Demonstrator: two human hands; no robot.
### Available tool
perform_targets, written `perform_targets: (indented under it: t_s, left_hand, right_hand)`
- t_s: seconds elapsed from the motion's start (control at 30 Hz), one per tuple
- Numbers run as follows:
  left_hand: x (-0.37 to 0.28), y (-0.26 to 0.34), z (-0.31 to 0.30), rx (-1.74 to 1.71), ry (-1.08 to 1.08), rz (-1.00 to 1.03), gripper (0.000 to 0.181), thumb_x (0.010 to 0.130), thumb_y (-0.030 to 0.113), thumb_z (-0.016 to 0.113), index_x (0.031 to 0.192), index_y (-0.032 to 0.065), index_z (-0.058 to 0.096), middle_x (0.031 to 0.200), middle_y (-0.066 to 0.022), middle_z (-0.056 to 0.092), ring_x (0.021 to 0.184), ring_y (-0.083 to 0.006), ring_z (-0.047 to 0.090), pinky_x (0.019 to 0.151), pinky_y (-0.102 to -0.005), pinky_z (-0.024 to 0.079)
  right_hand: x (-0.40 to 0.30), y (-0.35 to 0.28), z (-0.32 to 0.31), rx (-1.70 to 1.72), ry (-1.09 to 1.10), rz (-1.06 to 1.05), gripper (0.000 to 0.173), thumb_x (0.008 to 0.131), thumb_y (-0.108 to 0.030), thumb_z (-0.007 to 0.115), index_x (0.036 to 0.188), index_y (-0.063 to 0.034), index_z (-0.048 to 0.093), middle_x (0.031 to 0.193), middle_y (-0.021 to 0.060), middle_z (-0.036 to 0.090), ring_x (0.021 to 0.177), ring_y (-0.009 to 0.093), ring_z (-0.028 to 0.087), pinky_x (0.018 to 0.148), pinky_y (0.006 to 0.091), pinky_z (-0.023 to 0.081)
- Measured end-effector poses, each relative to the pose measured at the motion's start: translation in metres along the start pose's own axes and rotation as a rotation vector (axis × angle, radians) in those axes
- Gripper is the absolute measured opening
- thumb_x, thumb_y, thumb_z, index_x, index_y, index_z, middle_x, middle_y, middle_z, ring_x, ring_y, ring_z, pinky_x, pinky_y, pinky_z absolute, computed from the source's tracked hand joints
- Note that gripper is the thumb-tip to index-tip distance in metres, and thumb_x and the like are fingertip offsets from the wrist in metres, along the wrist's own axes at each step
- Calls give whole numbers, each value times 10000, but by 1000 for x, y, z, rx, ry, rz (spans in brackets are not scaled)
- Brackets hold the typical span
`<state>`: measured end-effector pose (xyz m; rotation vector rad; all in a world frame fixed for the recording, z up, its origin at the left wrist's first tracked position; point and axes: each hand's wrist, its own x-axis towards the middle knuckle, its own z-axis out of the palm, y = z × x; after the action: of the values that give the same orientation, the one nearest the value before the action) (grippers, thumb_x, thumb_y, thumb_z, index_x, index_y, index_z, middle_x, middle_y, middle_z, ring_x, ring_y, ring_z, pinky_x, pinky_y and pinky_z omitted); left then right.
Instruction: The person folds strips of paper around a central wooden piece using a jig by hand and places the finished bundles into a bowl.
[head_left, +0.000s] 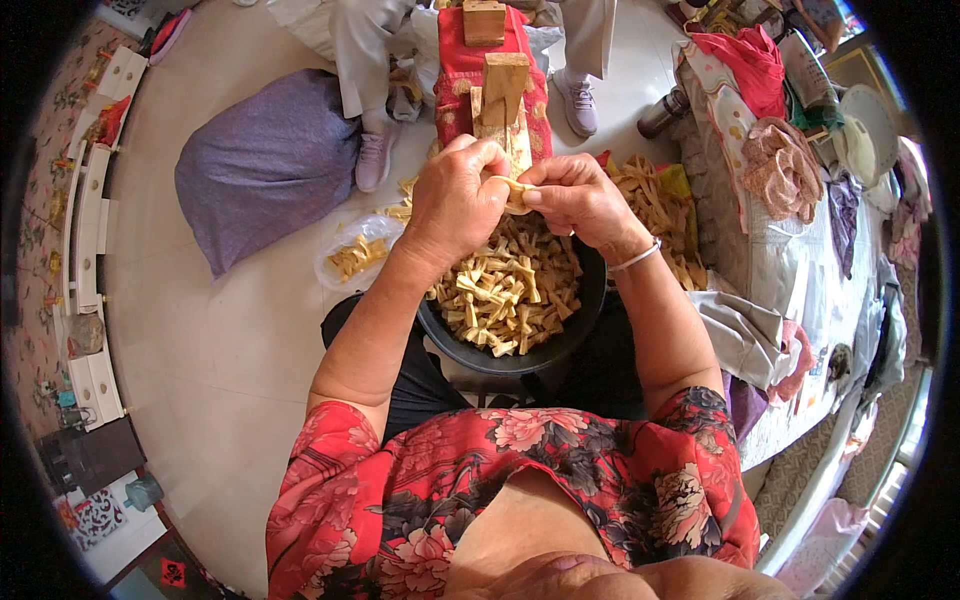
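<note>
Between the fingertips of my left hand (459, 196) and my right hand (581, 196) is a pale yellow dried strip (513, 186), bent into a small loop. Both hands pinch it above a dark round pan (480, 365). Heaped in the pan are many short, knotted yellow pieces (499, 292). Just beyond my hands, a wooden block (504, 79) stands on a wooden piece, over a red cloth (455, 97). A clear plastic bag (330, 270) with yellow scraps lies on the floor to the left of the pan.
A large blue-grey cloth bundle (270, 165) lies on the floor at left. Another person's legs and light shoes (373, 159) are on both sides of the red cloth. Long dried strips (645, 195) lie at right, beside a cloth-covered piece of furniture (787, 255) holding clothes. A dark flask (664, 112) lies near it.
</note>
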<state>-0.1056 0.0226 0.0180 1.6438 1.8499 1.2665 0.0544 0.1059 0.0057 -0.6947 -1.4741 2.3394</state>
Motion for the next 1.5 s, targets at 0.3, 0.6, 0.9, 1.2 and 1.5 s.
perform_targets:
  t_s: [0.3, 0.6, 0.9, 1.2, 1.5]
  left_hand:
    - [3, 4, 2, 29, 149, 248, 143, 702, 18, 662, 701, 23, 519, 568, -76, 533, 511, -130, 528, 483, -278, 414]
    - [4, 3, -12, -260, -299, -62, 202, 805, 147, 603, 671, 2, 558, 544, -64, 557, 449, -144, 551, 417, -271, 416]
    - [10, -17, -48, -500, -480, -210, 335, 862, 306, 557, 688, 20, 566, 549, -30, 525, 478, -118, 507, 479, -251, 417]
    - [5, -7, -21, 122, -594, 63, 260, 837, 293, 549, 889, 42, 591, 778, -175, 611, 765, -339, 592, 689, -431, 448]
    - [40, -45, -6, 284, -183, -39, 199, 830, 294, 556, 873, 105, 597, 741, -153, 620, 748, -354, 607, 629, -452, 463]
  right_hand:
    - [5, 21, -4, 706, -316, -111, 144, 850, -81, 580, 988, -49, 608, 556, -73, 360, 437, 36, 263, 400, 194, 219]
    - [3, 2, 7, 289, 59, -121, 132, 859, -159, 578, 921, -42, 568, 587, -78, 389, 448, 12, 285, 392, 179, 217]
    - [-9, -17, -12, -222, 145, -270, 145, 825, -120, 638, 828, 24, 644, 645, -23, 551, 523, 43, 466, 446, 194, 366]
    - [2, 1, -7, -604, 175, -281, 107, 784, -74, 644, 764, 30, 637, 581, 5, 539, 573, 45, 461, 511, 233, 402]
    - [52, -8, -28, -809, 496, -333, 178, 773, -154, 591, 816, 12, 636, 568, 124, 550, 518, 142, 520, 529, 302, 431]
